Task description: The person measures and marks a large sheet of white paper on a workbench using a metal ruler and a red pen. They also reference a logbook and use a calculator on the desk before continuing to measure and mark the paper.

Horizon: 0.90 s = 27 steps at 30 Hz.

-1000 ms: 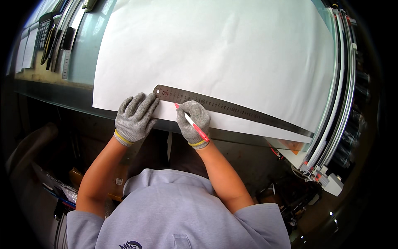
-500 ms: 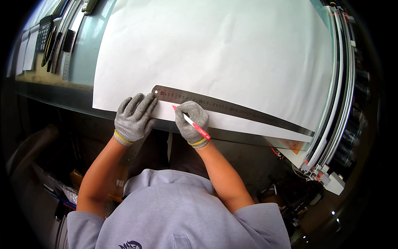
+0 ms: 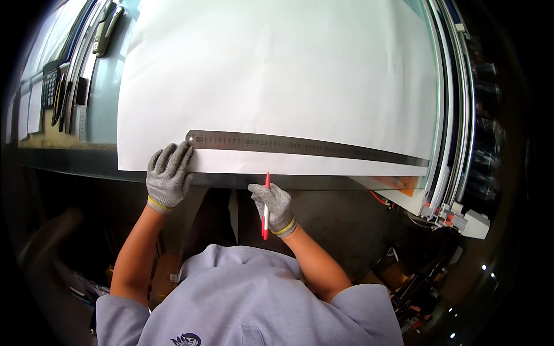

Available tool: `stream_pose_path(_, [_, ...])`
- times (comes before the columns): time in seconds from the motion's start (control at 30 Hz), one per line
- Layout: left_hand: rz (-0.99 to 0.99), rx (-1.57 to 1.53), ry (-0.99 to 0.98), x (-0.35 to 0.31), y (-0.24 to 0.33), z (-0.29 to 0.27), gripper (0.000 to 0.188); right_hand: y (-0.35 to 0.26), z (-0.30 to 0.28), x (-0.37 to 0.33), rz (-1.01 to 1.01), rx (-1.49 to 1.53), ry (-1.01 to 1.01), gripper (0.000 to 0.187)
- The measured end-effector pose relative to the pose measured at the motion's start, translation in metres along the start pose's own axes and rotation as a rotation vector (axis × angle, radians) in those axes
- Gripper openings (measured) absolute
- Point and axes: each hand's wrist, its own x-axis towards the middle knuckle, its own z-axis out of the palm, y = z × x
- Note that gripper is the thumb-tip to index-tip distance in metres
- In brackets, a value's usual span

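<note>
- While the left hand (image 3: pixel 167 179) lies with fingers extended – gripping nothing – its fingertips meet the left end of the steel ruler (image 3: pixel 309 146).
- The ruler runs rightward across the white sheet (image 3: pixel 271 75), on the far side of the right hand (image 3: pixel 276 205).
- Half-curled, that hand holds a red-and-white pen (image 3: pixel 266 211) by the tabletop's near edge (image 3: pixel 231 181).

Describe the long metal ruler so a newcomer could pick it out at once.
Find the big white sheet spread on the table. Near its edge closest to the person, the ruler stretches rightward from the gloved left hand. It is the long, flat, dark-grey strip with a round hole at its left end, unlike the red-and-white pen in the gloved right hand.
</note>
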Motion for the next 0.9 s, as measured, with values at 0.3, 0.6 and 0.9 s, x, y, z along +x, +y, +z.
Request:
stream_pose_path(0.3, [-0.304,-0.363,0.182,0.011,0.085,0.001,0.021,0.029,-0.110,-0.010,0.048,-0.194,0.304,0.029])
stream_pose_path(0.6, [-0.111,-0.350,0.104,0.118,0.306,0.077,0.032,0.176,-0.309,-0.090,0.125,-0.196,0.529,0.028])
stream_pose_path(0.9, [0.051,-0.134,-0.111,0.242,0.481,0.123,0.054,0.355,-0.519,-0.148,0.367,-0.547,0.656,0.026])
